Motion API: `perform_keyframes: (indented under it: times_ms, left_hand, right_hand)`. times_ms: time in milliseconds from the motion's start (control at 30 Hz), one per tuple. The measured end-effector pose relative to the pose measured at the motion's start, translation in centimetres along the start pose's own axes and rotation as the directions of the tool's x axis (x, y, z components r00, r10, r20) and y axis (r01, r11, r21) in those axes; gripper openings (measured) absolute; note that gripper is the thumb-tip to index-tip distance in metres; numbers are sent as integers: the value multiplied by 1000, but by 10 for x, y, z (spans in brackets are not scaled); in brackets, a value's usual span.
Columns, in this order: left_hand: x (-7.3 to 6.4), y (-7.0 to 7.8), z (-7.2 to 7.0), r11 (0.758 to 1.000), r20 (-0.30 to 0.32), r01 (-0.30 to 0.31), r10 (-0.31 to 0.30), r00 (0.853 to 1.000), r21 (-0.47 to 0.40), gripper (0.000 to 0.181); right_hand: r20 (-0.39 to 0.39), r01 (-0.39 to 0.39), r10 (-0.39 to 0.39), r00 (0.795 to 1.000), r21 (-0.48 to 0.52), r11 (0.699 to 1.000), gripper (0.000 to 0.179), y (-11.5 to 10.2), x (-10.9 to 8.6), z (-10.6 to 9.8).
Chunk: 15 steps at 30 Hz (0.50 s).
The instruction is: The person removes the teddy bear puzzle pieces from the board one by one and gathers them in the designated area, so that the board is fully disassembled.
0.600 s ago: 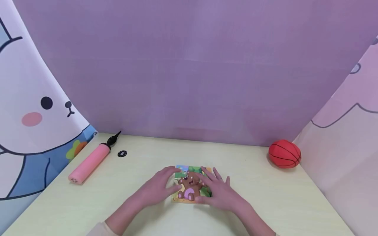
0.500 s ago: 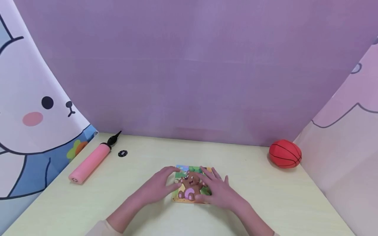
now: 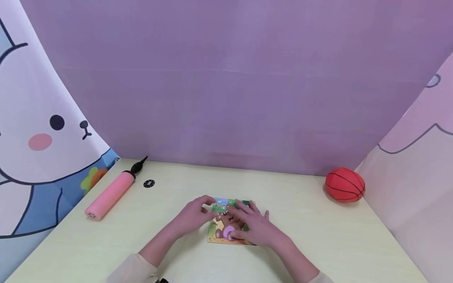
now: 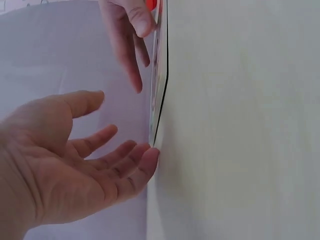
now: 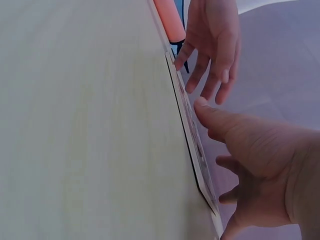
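Bear board (image 3: 222, 228) lies flat on the tabletop (image 3: 290, 200) at six o'clock in our head view, our left hand (image 3: 192, 216) at its nine, our right hand (image 3: 257, 226) over its three, thumbs and fingers apart.

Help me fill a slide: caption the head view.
Left hand and right hand at a bear-picture board, pink pump to the left, red ball right.

Left grip (image 4: 82, 172), bare, at 8 o'clock: fingers loosely bent, one fingertip at the lower end of a thin panel (image 4: 162, 60) seen edge-on at 12 o'clock. Right grip (image 4: 122, 35) at 11 o'clock, fingers pointing toward 6, beside the panel. Pale counter (image 4: 240, 120) at 3; purplish backdrop (image 4: 50, 55) at 10.
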<state>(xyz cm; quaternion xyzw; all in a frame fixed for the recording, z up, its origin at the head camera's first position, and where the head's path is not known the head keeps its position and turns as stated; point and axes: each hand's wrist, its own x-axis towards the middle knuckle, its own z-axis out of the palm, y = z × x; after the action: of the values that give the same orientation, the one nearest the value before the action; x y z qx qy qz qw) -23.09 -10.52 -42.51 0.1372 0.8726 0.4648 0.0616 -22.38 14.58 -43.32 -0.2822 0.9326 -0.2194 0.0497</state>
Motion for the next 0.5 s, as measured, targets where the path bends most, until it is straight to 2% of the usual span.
perform_keyframes:
  times_ms: [133, 367, 500]
  left_hand:
    - [6, -2, 3, 999, -14, 15, -15, 1000, -31, 42]
    - [12, -4, 5, 997, -38, 45, -47, 998, -67, 41]
    - [15, -5, 6, 995, -30, 57, -59, 998, -79, 44]
  right_hand:
    - [29, -20, 19, 999, 13, 1000, 75, 0, 1, 2]
    - [49, -49, 50, 998, -26, 998, 79, -4, 3, 1]
    - [71, -59, 61, 996, -43, 997, 78, -6, 4, 0]
